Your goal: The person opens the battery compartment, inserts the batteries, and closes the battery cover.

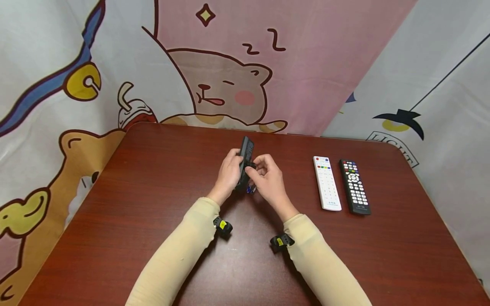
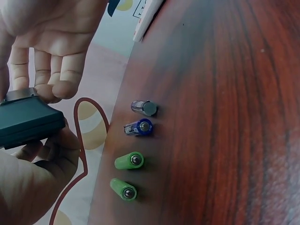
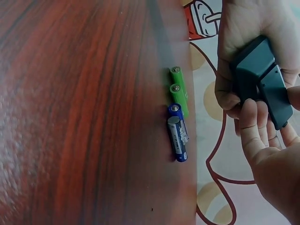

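Observation:
My left hand [image 1: 229, 173] grips a black remote control [image 1: 248, 146] on its side above the table, the keypad facing right. The fingers of my right hand [image 1: 268, 176] pinch the black battery cover [image 3: 276, 96], which stands at an angle to the remote's back in the right wrist view. Below the hands, two green batteries [image 2: 130, 161] and two blue-and-silver batteries [image 2: 139, 127] lie in a row on the table. In the head view the hands and remote hide most of these batteries.
To the right lie a white remote [image 1: 327, 183] and a black remote with white keys [image 1: 354, 187], side by side. They rest on a dark red-brown wooden table [image 1: 160, 178]. A cartoon-printed curtain [image 1: 306, 63] hangs behind its far edge.

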A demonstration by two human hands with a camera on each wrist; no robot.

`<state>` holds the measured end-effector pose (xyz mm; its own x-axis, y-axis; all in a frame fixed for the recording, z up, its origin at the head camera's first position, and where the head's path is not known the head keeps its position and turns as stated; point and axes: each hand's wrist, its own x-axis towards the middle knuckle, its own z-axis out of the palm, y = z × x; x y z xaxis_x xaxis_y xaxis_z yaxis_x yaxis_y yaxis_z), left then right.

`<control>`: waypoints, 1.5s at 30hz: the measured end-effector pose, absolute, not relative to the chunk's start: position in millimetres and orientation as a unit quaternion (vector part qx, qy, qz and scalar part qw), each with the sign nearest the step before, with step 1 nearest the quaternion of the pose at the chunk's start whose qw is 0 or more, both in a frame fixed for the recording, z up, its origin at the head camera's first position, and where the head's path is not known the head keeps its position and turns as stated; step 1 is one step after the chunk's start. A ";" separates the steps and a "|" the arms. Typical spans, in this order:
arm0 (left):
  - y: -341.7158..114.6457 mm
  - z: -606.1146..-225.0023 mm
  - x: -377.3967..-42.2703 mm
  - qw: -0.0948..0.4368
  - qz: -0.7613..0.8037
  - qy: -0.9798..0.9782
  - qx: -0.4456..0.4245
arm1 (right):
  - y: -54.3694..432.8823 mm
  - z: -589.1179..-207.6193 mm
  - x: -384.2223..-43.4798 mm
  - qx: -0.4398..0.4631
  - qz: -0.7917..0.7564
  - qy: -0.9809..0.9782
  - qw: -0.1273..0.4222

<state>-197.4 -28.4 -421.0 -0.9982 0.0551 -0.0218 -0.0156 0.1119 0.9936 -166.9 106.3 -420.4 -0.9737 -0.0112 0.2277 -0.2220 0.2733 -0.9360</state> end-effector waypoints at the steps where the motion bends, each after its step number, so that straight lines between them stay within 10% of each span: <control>1: -28.3 -420.8 -197.4 0.027 0.668 0.744 0.014 | 106.7 -419.5 -166.6 0.072 0.599 -0.793 0.088; 45: -30.4 -417.5 -199.1 0.042 0.723 0.689 0.015 | 143.0 -418.3 -166.7 0.066 0.549 -0.829 0.083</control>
